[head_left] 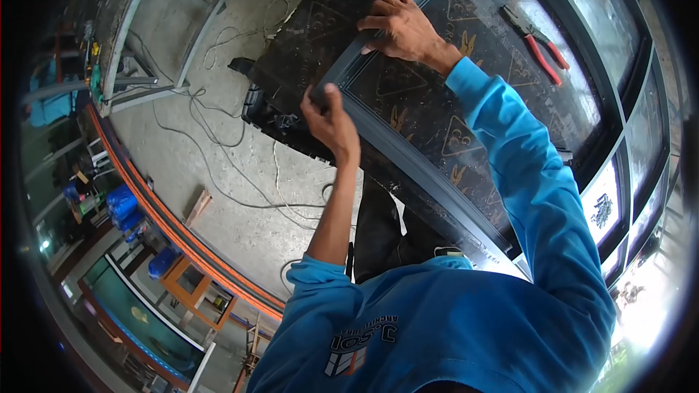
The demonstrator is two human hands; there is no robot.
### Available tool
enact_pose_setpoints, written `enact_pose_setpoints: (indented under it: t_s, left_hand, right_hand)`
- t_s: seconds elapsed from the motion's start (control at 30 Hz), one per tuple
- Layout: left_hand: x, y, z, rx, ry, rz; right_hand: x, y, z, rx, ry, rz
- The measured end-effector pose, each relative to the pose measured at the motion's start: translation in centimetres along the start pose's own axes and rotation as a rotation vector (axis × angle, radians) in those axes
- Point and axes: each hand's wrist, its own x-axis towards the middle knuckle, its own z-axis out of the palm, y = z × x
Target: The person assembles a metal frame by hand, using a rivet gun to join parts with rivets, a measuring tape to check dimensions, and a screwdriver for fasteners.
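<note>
A dark grey metal window frame (429, 171) lies on a black printed board (408, 87), one corner toward the left. At that corner is my left hand (333, 127), its thumb on top and its fingers curled at the outer side. My right hand (399, 28) is wrapped over the frame's far bar, a short way from the corner; part of its grip is hidden under the palm. Pliers (542, 47) with red handles lie on the board inside the frame, beyond my right forearm.
Cables (218, 127) run across the concrete floor (247, 175) at left. More dark metal frames (626, 124) stand along the right, with a pile of small dark pieces (602, 209) near them. An orange-edged rail (175, 215) and a metal stand (186, 51) are at left.
</note>
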Motion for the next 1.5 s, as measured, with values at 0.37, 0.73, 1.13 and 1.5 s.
enact_pose_setpoints:
  t_s: [0.37,0.73,1.13,1.5]
  left_hand:
    - [2.7,-0.5,-2.4,-0.002,-0.125,-0.245]
    - [9.7,-0.4,-5.3,0.076,-0.736,-0.331]
    - [9.5,0.3,-4.9,-0.065,-0.735,-0.422]
    - [9.9,0.3,-5.1,-0.14,-0.806,-0.469]
  right_hand:
    - [-0.8,-0.2,-1.5,-0.166,0.069,-0.141]
    - [-12.7,-4.6,-15.2,0.184,-0.098,0.715]
    - [-32.0,-7.6,-15.3,-0.16,-0.421,0.972]
    - [-25.0,-12.0,-19.0,0.838,-0.237,1.394]
